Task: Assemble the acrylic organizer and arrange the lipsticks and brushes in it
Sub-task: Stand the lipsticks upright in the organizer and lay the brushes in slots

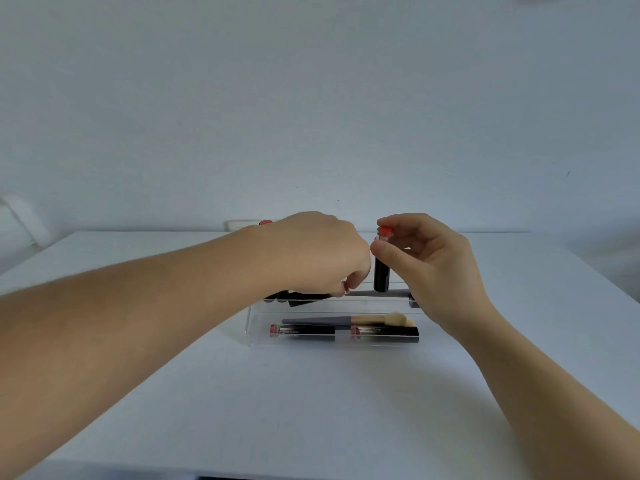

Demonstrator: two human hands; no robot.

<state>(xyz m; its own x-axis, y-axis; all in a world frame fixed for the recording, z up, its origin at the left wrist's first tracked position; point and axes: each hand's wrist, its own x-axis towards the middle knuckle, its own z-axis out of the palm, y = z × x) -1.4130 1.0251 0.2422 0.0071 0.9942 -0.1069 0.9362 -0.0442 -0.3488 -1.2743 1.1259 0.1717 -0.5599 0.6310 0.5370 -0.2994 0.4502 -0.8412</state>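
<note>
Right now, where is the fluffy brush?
The brush lies flat in the clear organizer's front tray, just behind two lipsticks, below the right hand.

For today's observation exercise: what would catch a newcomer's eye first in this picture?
Two bare forearms reach in from the lower corners and meet at mid-table. There the right hand pinches an upright black lipstick with a red top above the clear acrylic organizer, while the left hand curls down beside it. In the organizer's front tray lie a makeup brush and two dark tubes.
</note>
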